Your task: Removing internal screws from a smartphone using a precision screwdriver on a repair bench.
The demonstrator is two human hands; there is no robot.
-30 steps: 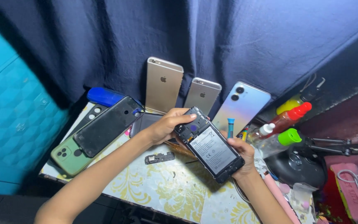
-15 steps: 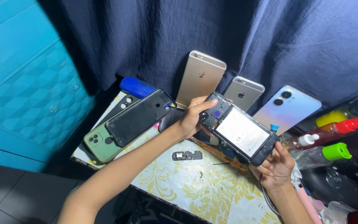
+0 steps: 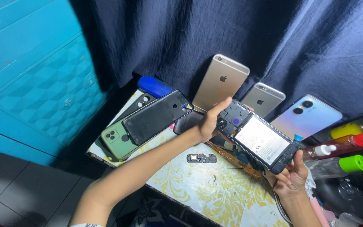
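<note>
Opened phone now farther right, flatter.

Changes over the last second. The opened phone, back cover off and battery exposed, has been lifted from low over the table and is now held higher, tilted and stretched lengthwise between the hands. The left hand has been shifted onto its upper, camera end; the right hand has been moved beneath its lower end. The view has been swung leftward, so more of the teal wall is shown.
</note>
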